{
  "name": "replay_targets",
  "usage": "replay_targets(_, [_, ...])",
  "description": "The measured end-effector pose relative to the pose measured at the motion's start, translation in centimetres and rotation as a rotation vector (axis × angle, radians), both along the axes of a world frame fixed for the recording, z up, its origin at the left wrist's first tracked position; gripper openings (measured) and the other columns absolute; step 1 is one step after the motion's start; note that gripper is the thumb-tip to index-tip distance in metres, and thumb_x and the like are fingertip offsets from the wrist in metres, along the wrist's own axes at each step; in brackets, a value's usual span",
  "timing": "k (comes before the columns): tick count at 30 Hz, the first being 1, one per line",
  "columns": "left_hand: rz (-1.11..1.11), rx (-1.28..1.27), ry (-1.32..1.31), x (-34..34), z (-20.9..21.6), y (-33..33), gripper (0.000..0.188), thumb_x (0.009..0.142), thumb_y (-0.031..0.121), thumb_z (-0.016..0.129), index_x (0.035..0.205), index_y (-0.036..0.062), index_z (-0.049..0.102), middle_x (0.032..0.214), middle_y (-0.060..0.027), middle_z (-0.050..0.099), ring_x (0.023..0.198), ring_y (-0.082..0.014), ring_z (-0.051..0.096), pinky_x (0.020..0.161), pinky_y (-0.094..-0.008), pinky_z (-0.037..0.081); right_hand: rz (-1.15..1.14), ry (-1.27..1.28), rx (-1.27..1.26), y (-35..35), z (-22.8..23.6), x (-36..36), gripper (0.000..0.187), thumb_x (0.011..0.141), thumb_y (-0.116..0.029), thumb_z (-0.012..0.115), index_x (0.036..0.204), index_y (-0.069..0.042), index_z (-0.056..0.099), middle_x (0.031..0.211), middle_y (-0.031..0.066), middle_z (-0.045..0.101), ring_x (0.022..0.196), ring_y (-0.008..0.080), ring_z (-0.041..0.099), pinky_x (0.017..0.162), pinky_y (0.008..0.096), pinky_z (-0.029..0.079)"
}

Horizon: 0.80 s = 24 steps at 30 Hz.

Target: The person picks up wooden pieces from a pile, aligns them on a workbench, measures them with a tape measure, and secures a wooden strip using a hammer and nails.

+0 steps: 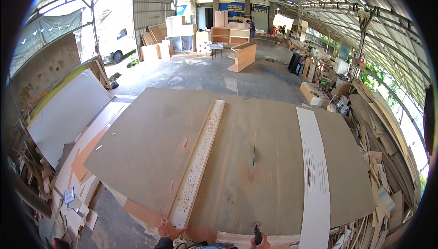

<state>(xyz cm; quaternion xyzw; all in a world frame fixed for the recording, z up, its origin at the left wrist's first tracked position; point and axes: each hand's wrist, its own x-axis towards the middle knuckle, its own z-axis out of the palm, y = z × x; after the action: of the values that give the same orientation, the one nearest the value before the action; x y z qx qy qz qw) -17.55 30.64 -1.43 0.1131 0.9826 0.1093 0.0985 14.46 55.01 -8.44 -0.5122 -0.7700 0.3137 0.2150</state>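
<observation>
**Right hand (pixel 262 244) and left hand (pixel 168 229) at the near edge of a broad brown table (pixel 146 144).**

The right grip is closed around the dark handle of a tool (pixel 258 236), its flat tip pointing away from the camera over the table's near edge. The left hand lies at the near end of a speckled strip (pixel 201 153), thumb toward the right; how far its grip closes cannot be told. The strip runs lengthwise away from the camera, left of the table's middle. Between it and a white strip (pixel 314 157) at right lies a thin dark rod (pixel 253 156). Scrap boards (pixel 388 125) crowd the right side.
</observation>
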Motion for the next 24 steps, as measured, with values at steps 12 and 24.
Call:
replay_targets(12, [0.092, -0.096, 0.038, -7.3, -1.6, -5.3, 0.109, 0.044, 0.067, 0.083, 0.121, -0.0044, 0.053, 0.111, -0.0193, 0.061, 0.109, -0.0326, 0.058, 0.094, -0.0412, 0.046, 0.198, -0.02, 0.264, 7.0, -0.5, -6.7, 0.047, 0.081, -0.031, 0.069, 0.117, -0.005, 0.055, 0.098, 0.0159, 0.064, 0.09, 0.0353, 0.063, 0.077, 0.0454, 0.049])
replay_targets(24, [0.194, 0.046, 0.026, -6.9, 0.8, -5.4, 0.108, 0.051, 0.051, 0.084, 0.132, -0.0075, 0.043, 0.129, -0.0265, 0.051, 0.122, -0.0373, 0.05, 0.101, -0.0401, 0.043, 0.032, -0.03, 0.461, 10.7, -1.4, -3.9, 0.047, 0.083, -0.043, 0.062, 0.11, -0.004, 0.06, 0.12, 0.0206, 0.052, 0.114, 0.0388, 0.047, 0.095, 0.0533, 0.038])
